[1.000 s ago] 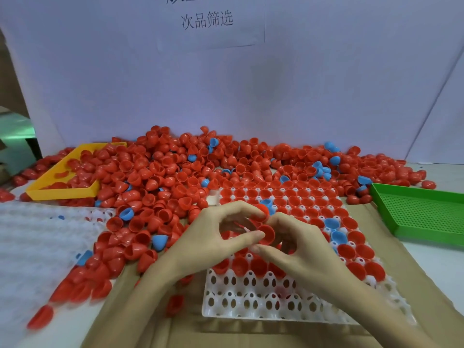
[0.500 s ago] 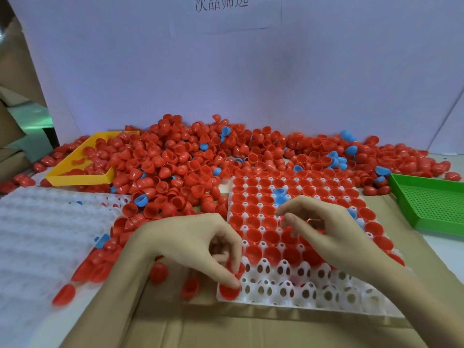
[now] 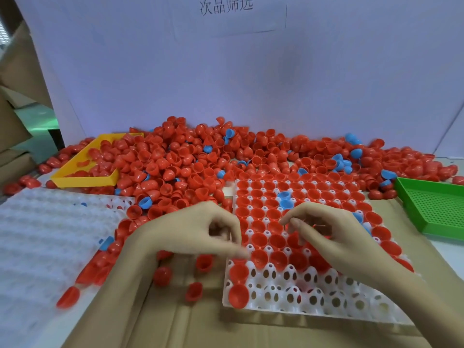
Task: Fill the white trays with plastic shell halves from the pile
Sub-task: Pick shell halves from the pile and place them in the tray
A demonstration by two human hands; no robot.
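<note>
The white tray (image 3: 313,301) lies on cardboard in front of me. Red shell halves (image 3: 270,241) and a few blue ones (image 3: 285,199) fill most of its pockets, and the two nearest rows are mostly bare. Two red halves (image 3: 238,295) sit at its near-left corner. My left hand (image 3: 198,232) hovers at the tray's left edge, blurred, its fingers curled with the tips over the edge. What it holds is hidden. My right hand (image 3: 334,234) is over the tray's middle, fingers curled round something red. The pile (image 3: 200,162) of red and blue halves lies beyond.
A yellow tray (image 3: 82,178) sits half buried at the pile's left. A green perforated tray (image 3: 437,209) stands on the right. A stack of white trays (image 3: 50,237) lies on the left. Loose red halves (image 3: 193,291) lie on the cardboard beside the tray. A white wall stands behind.
My left hand has let go of a red half in the tray's near-left corner pocket and lifted back. Before that both hands were together over the tray. My right hand has hardly moved.
</note>
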